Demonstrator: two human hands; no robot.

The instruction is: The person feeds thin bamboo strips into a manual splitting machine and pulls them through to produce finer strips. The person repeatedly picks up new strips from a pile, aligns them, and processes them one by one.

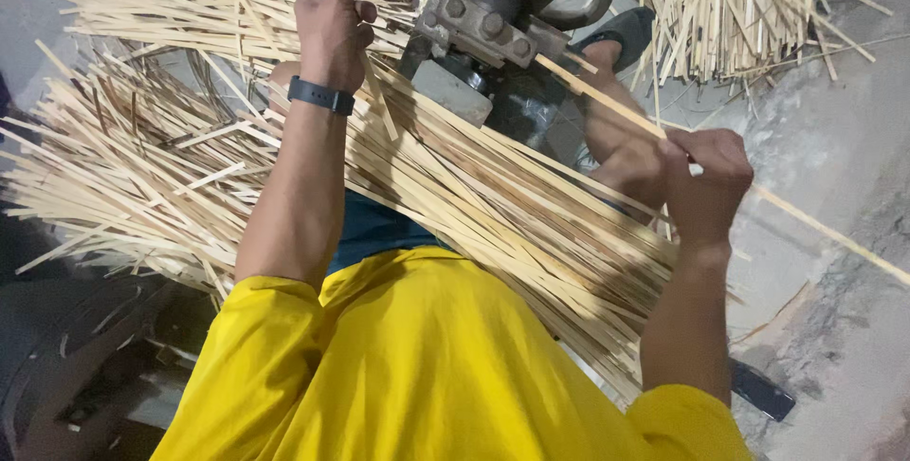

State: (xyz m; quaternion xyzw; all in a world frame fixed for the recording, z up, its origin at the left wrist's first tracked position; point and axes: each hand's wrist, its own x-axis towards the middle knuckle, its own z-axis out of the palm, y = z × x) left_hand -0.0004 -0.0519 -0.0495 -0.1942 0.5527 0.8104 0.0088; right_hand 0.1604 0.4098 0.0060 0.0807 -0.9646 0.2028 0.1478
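Long pale bamboo strip (607,101) runs from grey metal machine (493,16); right hand (706,186) clamped on it, left hand (332,20) pinching another thin pale sliver (379,101) up top.

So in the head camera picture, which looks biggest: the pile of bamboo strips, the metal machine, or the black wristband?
1. Pile of bamboo strips: it spreads across most of the picture.
2. Metal machine: partly cut off at the top, so its full size is unsure.
3. Black wristband on the left hand: clearly smallest.
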